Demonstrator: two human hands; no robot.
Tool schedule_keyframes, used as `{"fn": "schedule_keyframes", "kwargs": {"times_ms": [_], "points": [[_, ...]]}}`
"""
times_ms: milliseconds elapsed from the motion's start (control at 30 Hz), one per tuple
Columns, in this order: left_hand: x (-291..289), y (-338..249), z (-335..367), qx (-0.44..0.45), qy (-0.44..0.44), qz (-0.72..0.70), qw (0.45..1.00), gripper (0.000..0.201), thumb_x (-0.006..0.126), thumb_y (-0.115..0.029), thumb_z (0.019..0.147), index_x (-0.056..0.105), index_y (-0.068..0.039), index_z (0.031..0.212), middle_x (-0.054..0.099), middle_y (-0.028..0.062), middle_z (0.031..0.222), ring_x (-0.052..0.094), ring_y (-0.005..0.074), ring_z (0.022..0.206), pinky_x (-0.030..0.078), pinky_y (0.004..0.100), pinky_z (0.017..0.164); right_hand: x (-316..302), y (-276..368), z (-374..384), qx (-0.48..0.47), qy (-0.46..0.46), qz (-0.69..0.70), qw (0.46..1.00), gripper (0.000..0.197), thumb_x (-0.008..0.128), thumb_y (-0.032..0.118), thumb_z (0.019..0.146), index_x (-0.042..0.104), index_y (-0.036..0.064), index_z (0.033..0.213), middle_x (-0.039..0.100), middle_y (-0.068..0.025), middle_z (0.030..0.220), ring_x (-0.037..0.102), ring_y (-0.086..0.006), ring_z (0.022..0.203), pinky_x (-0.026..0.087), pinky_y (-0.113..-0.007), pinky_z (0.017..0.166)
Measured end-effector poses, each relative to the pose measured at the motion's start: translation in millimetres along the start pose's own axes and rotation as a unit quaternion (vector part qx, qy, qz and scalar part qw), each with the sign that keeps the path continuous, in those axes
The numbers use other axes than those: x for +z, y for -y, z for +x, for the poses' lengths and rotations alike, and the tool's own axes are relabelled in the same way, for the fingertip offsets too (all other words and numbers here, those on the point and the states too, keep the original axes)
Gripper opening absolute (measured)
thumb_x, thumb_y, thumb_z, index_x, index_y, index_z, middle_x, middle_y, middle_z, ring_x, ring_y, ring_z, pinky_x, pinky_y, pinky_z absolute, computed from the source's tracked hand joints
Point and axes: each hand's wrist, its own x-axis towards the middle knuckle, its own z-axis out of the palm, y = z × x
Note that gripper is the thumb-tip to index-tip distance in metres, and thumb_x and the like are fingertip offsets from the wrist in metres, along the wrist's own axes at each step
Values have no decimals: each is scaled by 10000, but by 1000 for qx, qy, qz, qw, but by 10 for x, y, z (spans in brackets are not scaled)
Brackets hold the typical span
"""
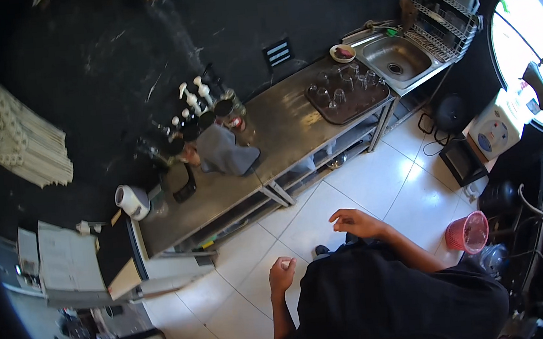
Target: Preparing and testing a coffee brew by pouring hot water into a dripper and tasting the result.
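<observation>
Grey cloth [224, 149] lies crumpled on the steel desk [280, 120], left of the brown tray [358, 110] of glasses [339, 96]. Well apart from the cloth, the right grip [355, 223] hangs loosely open over white tiles [363, 181]; the left grip [282, 274] curls half-closed, and whether it holds anything, I cannot tell.

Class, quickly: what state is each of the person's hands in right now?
Left hand: loosely curled; whether it holds anything cannot be told.
Right hand: open, fingers slightly bent, nothing visible in it.
</observation>
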Motion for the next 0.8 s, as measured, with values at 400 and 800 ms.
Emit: {"fn": "schedule_keyframes", "kwargs": {"times_ms": [400, 800], "points": [[360, -1690, 1920, 83, 91, -21, 992, 458, 713, -402, 899, 627, -57, 1189, 707, 128, 822, 687, 224, 745, 531, 348, 697, -2317, -154, 1106, 33, -225, -173, 958, 339, 709, 241, 899, 645, -7, 1121, 704, -115, 901, 673, -208, 837, 528, -340, 780], [1672, -3601, 4157, 239, -138, 73, 958, 485, 724, -318, 867, 575, -74, 1260, 642, 189, 1183, 621, 339, 1067, 508, 447, 893, -4480, -153, 3273, -22, -180, -552, 814, 648, 751, 207, 779, 463, 78, 1345, 450, -184, 1374, 453, -375, 1274, 426, -468, 1017]]}}
